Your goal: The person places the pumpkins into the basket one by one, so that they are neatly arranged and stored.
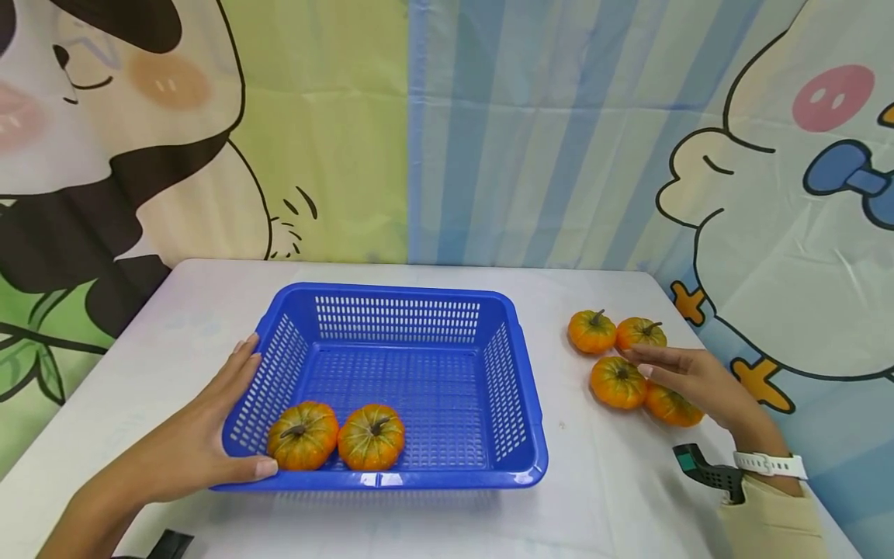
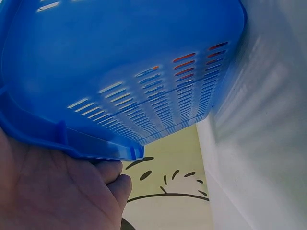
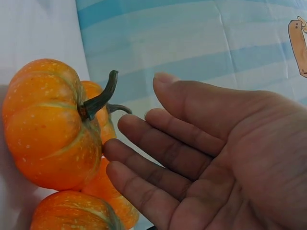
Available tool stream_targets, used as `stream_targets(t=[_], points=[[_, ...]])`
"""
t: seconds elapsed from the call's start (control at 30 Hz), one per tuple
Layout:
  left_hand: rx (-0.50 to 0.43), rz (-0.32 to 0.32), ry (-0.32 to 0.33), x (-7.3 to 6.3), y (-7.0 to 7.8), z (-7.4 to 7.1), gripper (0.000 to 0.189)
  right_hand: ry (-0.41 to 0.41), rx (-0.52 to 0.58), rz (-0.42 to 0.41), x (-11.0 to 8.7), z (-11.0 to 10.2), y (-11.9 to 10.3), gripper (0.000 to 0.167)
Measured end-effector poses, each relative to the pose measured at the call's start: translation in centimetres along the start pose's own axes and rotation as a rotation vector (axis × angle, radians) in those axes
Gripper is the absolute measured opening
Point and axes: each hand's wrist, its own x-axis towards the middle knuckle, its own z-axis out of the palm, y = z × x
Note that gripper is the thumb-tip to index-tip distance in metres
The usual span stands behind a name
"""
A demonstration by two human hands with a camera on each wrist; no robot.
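Observation:
A blue plastic basket with slotted walls stands on the table. My left hand holds its left side, thumb on the front corner and fingers along the left rim; the left wrist view has the palm beneath the rim. Inside, along the front, sit two small orange pumpkins, a left one and a right one. To the right of the basket, several more pumpkins are grouped closely. Over them my right hand reaches with spread, slightly bent fingers, fingertips near a stemmed pumpkin and nothing held.
A white-covered table carries everything. Behind it hangs a printed curtain with cartoon animals, which also runs along the right side. My right wrist wears a white band and a black strap mount.

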Motion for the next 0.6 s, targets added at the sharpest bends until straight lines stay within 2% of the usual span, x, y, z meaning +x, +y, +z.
stream_targets(t=[0.13, 0.33, 0.6], points=[[-0.001, 0.001, 0.003, 0.0, 0.0, 0.0, 0.124, -0.005, 0.002, 0.004, 0.1, 0.2, 0.1, 0.047], [0.002, -0.004, 0.003, 0.0, 0.0, 0.0, 0.124, -0.018, -0.012, -0.033, 0.8, 1.2, -0.2, 0.048], [0.005, -0.007, 0.0, 0.0, 0.1, 0.0, 0.124, 0.007, -0.023, 0.006, 1.3, 2.3, -0.1, 0.058]])
